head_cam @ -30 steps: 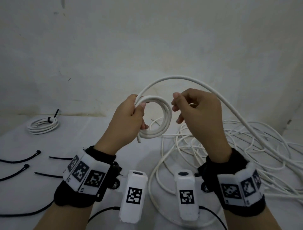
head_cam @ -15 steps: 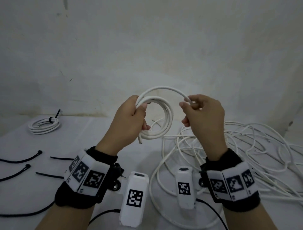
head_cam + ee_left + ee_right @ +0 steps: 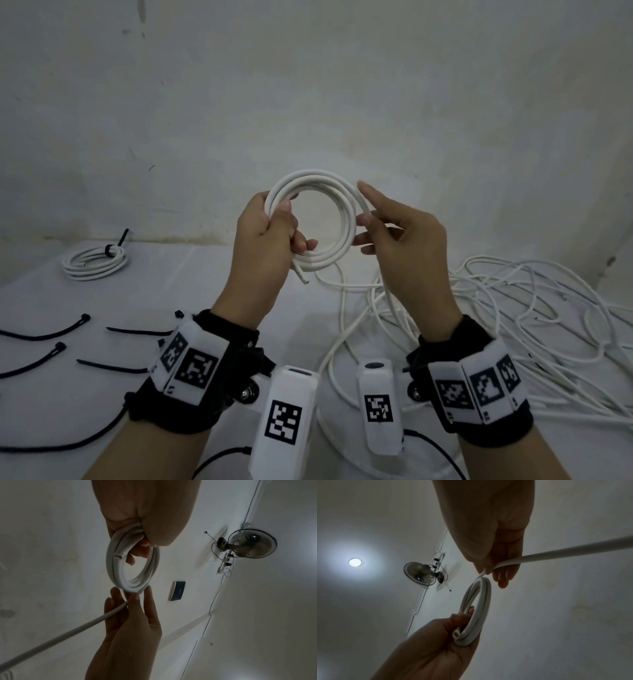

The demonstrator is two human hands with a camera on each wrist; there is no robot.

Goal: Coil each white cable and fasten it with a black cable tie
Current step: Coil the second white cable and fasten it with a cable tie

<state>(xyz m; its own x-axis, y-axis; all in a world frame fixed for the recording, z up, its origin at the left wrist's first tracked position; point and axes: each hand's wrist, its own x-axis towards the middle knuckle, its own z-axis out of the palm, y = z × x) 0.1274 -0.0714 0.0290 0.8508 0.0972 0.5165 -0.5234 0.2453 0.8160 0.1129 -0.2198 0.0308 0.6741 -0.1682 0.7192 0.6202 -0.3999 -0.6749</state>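
Observation:
A white cable coil (image 3: 315, 178) of several turns is held up over the table. My left hand (image 3: 270, 233) grips its left side, thumb over the turns, and the cut end (image 3: 303, 279) sticks out below. My right hand (image 3: 400, 233) is at the coil's right edge and pinches the running cable between thumb and fingers, index finger straight. In the left wrist view the coil (image 3: 116, 574) hangs from my left hand (image 3: 145, 513), and the cable tail (image 3: 68, 632) passes through my right hand (image 3: 130, 622). In the right wrist view the tail (image 3: 573, 550) leaves my right hand (image 3: 488, 527) beside the coil (image 3: 484, 601).
A finished coil (image 3: 96, 262) with a black tie lies at the back left of the white table (image 3: 205, 291). Several loose black cable ties (image 3: 48, 330) lie at the left. A tangle of loose white cables (image 3: 513, 308) covers the right side. A wall stands close behind.
The wide loop that arched over my right hand has been drawn in onto the coil. My right hand moved left to the coil's edge, and both hands rose slightly.

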